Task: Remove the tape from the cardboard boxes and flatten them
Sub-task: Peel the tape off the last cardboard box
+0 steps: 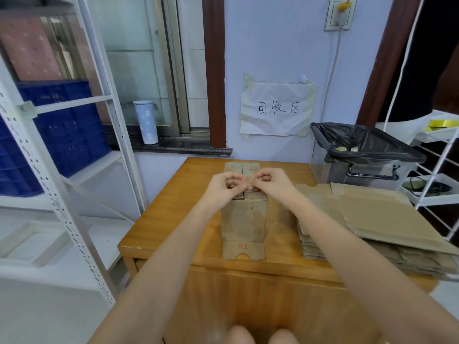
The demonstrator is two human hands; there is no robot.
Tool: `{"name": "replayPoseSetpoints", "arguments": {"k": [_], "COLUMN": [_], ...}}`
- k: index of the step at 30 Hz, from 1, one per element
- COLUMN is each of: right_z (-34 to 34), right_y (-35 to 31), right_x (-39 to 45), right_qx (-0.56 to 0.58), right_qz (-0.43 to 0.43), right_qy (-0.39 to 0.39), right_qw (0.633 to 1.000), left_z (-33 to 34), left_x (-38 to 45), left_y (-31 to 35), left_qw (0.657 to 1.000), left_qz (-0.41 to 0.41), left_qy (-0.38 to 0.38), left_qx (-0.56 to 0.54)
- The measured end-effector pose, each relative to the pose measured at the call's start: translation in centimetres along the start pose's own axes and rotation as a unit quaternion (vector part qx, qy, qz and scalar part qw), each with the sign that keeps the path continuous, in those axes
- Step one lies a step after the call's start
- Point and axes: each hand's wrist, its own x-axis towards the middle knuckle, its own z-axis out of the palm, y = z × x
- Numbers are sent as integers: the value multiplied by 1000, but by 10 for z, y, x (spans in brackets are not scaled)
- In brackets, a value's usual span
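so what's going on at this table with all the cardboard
A person is stripping tape off cardboard boxes. Both hands, the left hand and the right hand, pinch a crumpled wad of clear tape just above a flattened box lying on the wooden table. To the right sits a stack of flattened boxes. Behind it stands a bin lined with a black bag, with a few scraps inside.

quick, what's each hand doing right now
Left hand: fingers pinch the wad of clear tape.
Right hand: fingers pinch the same wad of tape, above the flattened box.
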Motion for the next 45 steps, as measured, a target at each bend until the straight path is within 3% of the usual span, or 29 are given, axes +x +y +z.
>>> {"name": "replayPoseSetpoints", "arguments": {"k": [11, 17, 21, 28, 37, 42, 45], "right_z": [-3, -6, -7, -5, 0, 8, 3], "right_y": [7, 5, 3, 2, 2, 9, 7], "right_x": [-11, -9, -13, -5, 2, 5, 5], "right_qx": [37, 135, 31, -47, -157, -160, -139], "right_qz": [-53, 66, -14, -38, -59, -59, -64], "right_qy": [-26, -18, -36, -80, -17, 26, -30], "right_qw": [998, 989, 999, 995, 986, 985, 988], "left_z": [7, 8, 7, 1, 0, 4, 4], "left_x": [-1, 0, -1, -6, -5, -1, -1], "left_y": [1, -2, -2, 3, 2, 2, 1], "left_qw": [999, 998, 997, 994, 992, 994, 995], "left_qz": [15, 21, 16, -27, -38, -45, -47], "left_qy": [21, 34, 36, 13, 8, 10, 15], "left_qx": [-36, -53, -62, -109, -119, -95, -88]}}
